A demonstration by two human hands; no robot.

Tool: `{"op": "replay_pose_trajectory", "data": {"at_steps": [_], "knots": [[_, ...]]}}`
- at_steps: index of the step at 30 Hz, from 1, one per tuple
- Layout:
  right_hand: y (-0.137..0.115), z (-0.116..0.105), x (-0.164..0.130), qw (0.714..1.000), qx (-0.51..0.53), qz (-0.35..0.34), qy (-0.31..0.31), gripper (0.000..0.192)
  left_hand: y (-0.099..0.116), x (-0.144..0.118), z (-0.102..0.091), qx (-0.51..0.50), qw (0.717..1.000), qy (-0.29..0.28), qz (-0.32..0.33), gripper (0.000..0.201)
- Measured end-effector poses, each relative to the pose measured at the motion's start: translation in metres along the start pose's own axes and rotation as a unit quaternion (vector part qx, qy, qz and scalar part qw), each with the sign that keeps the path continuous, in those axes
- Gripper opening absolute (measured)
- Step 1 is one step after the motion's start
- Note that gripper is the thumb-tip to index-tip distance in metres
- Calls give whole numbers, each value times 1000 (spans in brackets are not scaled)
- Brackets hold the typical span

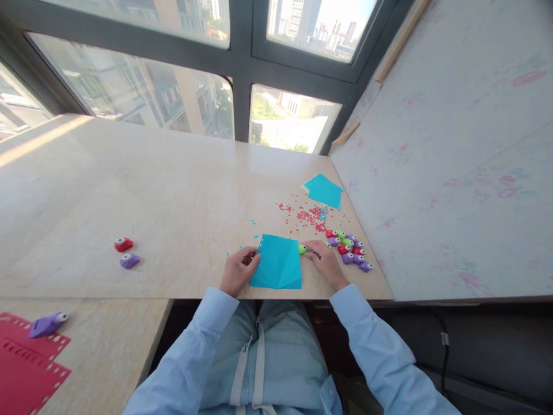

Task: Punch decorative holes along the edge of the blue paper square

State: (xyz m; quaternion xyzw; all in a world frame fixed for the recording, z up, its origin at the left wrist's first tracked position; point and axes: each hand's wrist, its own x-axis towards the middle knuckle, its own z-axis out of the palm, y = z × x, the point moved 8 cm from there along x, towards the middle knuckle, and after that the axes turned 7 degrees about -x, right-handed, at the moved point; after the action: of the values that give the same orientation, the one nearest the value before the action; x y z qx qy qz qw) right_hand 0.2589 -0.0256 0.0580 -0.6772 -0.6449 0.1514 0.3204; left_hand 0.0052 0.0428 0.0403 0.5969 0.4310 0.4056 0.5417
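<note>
A blue sheet of paper (277, 263) lies creased near the front edge of the counter (151, 196), just before the seated person. The left hand (239, 270) pinches the sheet's left edge, fingers curled over it. The right hand (324, 262) rests at the sheet's upper right corner, its fingers pinching a small green punch (303, 249) against that edge. Just right of that hand a cluster of little punches (352, 249), red, purple and green, sits bunched together. Beyond them red paper bits (307, 216) are scattered, with a second blue sheet (324, 190) farther back. Well apart on the left lie a red punch (123, 244) and a purple punch (129, 260).
</note>
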Motion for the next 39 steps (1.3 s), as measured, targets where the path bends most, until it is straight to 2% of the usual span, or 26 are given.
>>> {"op": "replay_pose_trajectory", "data": {"at_steps": [13,39], "knots": [[4,-3,0,999,31,20,11,29,1,0,0,7,1000,2,5,31],[7,-1,0,1000,10,12,11,30,0,0,1,-6,1000,-1,7,30]]}}
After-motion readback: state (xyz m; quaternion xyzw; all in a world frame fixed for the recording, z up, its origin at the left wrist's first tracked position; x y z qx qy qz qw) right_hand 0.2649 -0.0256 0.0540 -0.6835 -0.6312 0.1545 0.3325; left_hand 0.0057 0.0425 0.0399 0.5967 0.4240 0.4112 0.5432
